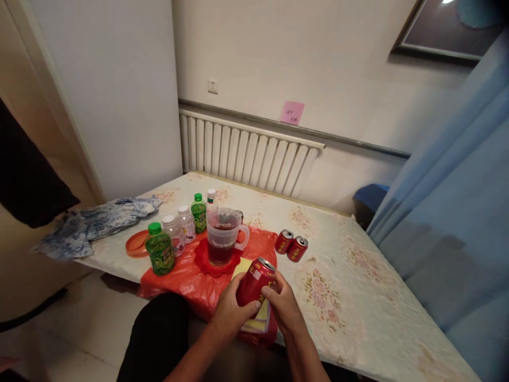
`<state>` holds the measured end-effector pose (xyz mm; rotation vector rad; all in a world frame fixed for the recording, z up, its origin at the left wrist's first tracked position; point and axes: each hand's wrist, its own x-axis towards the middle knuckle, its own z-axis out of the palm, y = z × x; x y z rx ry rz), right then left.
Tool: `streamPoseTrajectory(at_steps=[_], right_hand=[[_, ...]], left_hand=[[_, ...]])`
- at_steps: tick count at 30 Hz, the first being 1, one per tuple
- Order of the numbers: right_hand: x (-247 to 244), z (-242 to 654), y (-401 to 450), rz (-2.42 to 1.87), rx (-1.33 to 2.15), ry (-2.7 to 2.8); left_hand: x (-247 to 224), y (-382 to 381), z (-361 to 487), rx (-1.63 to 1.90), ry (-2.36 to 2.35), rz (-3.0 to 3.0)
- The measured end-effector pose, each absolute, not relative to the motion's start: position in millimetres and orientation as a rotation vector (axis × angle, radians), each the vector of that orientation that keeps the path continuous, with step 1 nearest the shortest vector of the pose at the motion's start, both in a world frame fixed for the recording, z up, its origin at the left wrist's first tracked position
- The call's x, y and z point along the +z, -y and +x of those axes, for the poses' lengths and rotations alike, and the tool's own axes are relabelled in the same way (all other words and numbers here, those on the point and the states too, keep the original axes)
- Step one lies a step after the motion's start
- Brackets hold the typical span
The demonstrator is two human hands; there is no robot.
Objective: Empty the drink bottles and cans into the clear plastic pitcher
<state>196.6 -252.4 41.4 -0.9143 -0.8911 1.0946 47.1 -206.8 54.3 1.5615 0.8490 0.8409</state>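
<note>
A red can with yellow characters is tilted between my two hands, over a yellow cloth near the table's front edge. My left hand wraps its lower left side. The fingers of my right hand press on its right side. Behind the can, a clear plastic pitcher of dark liquid stands on a red scalloped dish. Two more red cans, one beside the other, stand upright to the right.
Green-capped bottles and white-capped bottles stand left of the pitcher. An orange ring and a patterned cloth lie farther left. Red plastic sheeting covers part of the flowered table. A blue curtain hangs at right.
</note>
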Motion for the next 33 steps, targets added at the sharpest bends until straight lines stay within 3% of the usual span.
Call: streamPoseTrajectory(at_steps=[6,33], right_hand=[[43.0,197.0,255.2,-0.926,1.092,0.898],[47.0,190.7,260.5,-0.869,1.144,0.829]], left_hand=[[39.7,199.3,41.8,0.767,-0.602,1.401],[41.8,209.7,43.4,1.057,-0.871,1.746]])
